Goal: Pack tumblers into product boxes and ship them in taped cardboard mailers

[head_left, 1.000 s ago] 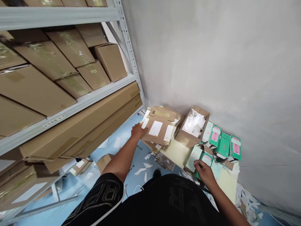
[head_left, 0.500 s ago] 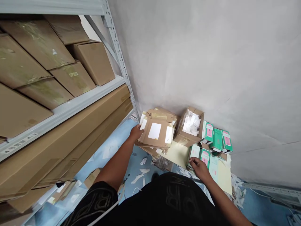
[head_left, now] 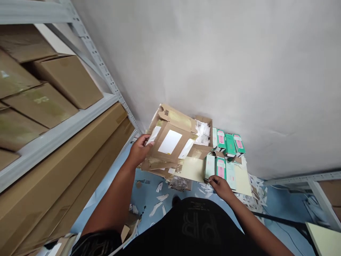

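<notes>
My left hand (head_left: 141, 148) grips the left edge of a flattened cardboard box (head_left: 156, 144) with white labels and torn tape, thumb on top. The box is tilted up off a stack of flattened cardboard (head_left: 154, 165) and partly covers an open carton (head_left: 198, 152) filled with white paper scraps (head_left: 203, 132). My right hand (head_left: 220, 186) is at the near edge of a pale green box (head_left: 210, 166), fingers curled together; what they hold, if anything, is hidden. Beside it lies a green box with a pink label (head_left: 221, 167).
Several green boxes (head_left: 229, 145) stand by the wall on a cream tabletop (head_left: 244, 177). A metal shelf (head_left: 103, 103) with brown cartons is on the left. Paper scraps (head_left: 162, 197) litter the blue floor. At right is another rack (head_left: 318, 188).
My left hand has raised the flattened cardboard box from lying flat to a tilt, over part of the carton. My right hand stays by the pale green box. The view has shifted right.
</notes>
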Motion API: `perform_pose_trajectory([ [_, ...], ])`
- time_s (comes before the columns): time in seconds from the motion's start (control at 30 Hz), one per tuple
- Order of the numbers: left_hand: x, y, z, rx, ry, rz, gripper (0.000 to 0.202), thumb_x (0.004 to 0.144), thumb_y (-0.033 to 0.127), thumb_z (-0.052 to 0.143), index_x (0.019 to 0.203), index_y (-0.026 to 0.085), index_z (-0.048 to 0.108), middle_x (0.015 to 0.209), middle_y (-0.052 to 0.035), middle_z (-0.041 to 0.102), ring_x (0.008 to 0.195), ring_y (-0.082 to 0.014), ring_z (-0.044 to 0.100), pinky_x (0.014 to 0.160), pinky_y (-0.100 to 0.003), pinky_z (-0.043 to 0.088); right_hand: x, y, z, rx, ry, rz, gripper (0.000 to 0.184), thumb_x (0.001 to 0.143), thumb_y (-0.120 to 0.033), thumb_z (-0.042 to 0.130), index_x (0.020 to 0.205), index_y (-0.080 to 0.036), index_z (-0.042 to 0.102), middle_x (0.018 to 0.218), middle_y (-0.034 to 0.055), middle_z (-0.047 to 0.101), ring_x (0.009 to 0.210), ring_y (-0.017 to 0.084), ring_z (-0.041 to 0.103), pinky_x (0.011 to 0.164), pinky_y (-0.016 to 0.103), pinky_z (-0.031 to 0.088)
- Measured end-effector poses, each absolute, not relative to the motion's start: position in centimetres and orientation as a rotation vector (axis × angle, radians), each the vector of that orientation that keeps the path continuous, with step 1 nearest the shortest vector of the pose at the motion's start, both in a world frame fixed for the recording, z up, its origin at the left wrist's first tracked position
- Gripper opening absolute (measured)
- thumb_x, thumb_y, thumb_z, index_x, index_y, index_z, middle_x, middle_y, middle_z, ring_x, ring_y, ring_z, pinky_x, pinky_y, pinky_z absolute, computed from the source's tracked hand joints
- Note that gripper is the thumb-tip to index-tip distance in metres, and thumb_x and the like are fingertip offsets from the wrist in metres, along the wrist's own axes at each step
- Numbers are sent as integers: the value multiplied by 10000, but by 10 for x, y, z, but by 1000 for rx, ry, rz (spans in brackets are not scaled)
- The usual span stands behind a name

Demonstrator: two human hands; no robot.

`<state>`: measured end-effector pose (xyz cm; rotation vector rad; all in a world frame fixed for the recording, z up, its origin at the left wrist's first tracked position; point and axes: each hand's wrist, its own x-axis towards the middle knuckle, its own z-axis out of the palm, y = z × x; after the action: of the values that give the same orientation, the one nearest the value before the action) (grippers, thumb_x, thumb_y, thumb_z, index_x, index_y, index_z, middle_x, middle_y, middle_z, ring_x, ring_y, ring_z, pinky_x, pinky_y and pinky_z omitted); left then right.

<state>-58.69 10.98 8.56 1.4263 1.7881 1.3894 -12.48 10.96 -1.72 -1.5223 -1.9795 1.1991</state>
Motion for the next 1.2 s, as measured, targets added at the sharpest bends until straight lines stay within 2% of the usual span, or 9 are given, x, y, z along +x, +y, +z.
perform_pose_trajectory([
  [0.2, -540, 98, 145, 1790, 1663, 1572, 231, 903, 373, 658, 1063, 206, 645, 1008, -30, 629, 913, -181, 621, 826, -305, 536, -97, 94, -10, -1564, -1896, 1170, 359, 876, -555, 581, 847, -227, 723, 837, 40, 741, 824, 254, 687, 778, 356, 524],
  [0.4, -438, 87, 183, 2304, 1502, 1410, 164, 943, 303, 642, 1081, 223, 679, 1010, -55, 657, 977, -202, 653, 865, -339, 563, -46, 90, 9, -1469, -1525, 1250, 477, 866, -566, 633, 1201, -229, 675, 1196, 114, 744, 1126, 294, 687, 945, 422, 544],
  [0.5, -370, 80, 192, 2562, 1303, 1244, 224, 972, 227, 569, 1167, 248, 677, 1069, -73, 676, 1075, -221, 664, 939, -381, 573, -12, 86, 30, -1329, -1372, 1298, 635, 873, -586, 649, 1400, -246, 549, 1416, 151, 629, 1223, 297, 649, 959, 441, 555],
  [0.6, -291, 73, 197, 2760, 1033, 1157, 303, 970, 152, 528, 1221, 264, 655, 1059, -65, 691, 1038, -207, 672, 989, -420, 568, 31, 70, 51, -1154, -1297, 1268, 747, 897, -617, 623, 1529, -294, 389, 1610, 143, 414, 1283, 294, 611, 950, 434, 571],
  [0.7, -209, 66, 197, 2852, 813, 1095, 330, 965, 126, 520, 1236, 263, 648, 1017, -63, 696, 1024, -208, 667, 1009, -446, 558, 87, 45, 63, -1122, -1238, 1120, 811, 898, -634, 619, 1569, -307, 302, 1662, 130, 295, 1325, 295, 568, 947, 421, 579],
  [0.9, -67, 59, 181, 2954, 408, 884, 332, 967, 84, 472, 1198, 243, 651, 963, -59, 682, 948, -196, 649, 1034, -464, 529, 218, -13, 66, -1639, -1086, 448, 947, 770, -475, 787, 1564, -203, 348, 1564, 208, 407, 1267, 343, 563, 1062, 541, 492],
  [1.0, -14, 61, 165, 2990, 248, 764, 338, 968, 71, 450, 1209, 215, 638, 980, -79, 685, 970, -210, 644, 1024, -458, 525, 267, -38, 63, -1687, -1177, 267, 727, 757, -367, 764, 1434, -203, 555, 1485, 162, 528, 1339, 350, 515, 1178, 551, 368],
  [1.1, 31, 68, 150, 2981, 123, 647, 314, 980, 92, 452, 1204, 205, 642, 985, -89, 689, 968, -222, 651, 924, -412, 553, 295, -58, 52, -1629, -1194, 457, 411, 812, -352, 688, 1208, -243, 717, 1295, 95, 688, 1239, 311, 610, 1112, 486, 443],
  [1.2, 72, 82, 140, 2956, 13, 584, 288, 999, 142, 468, 1209, 211, 654, 1005, -91, 702, 945, -222, 668, 845, -376, 564, 311, -74, 38, -1647, -1010, 590, 308, 847, -420, 655, 1073, -236, 755, 1126, 64, 753, 1083, 288, 679, 974, 421, 525],
])
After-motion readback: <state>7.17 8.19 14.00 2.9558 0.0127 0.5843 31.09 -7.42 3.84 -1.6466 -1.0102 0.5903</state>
